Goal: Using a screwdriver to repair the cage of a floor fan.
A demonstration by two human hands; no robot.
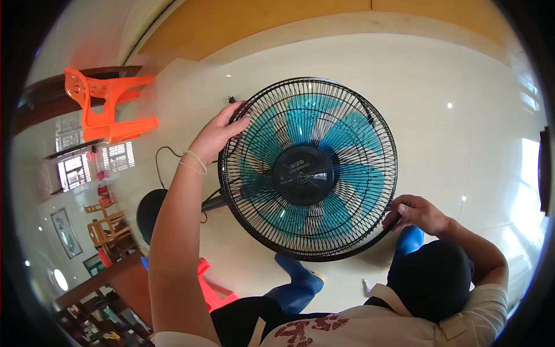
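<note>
A black fan head (302,174) with a wire guard and teal blades faces up at me, angled over the floor, on a black pole (213,202) with a round base (151,217) at left. My left hand (228,127) is closed on the upper-left edge of the guard. At the lower right, my right hand (413,214) pinches the black rim band (376,239), which appears to stand slightly out from the wires there. A thin cable (157,159) loops beside the base.
An orange plastic chair (107,124) stands at upper left, a red one (214,289) behind my left forearm. A small pen-like item (366,285) lies on the tiled floor (451,144) between my blue boots (298,289). A wooden panel (312,17) borders the top.
</note>
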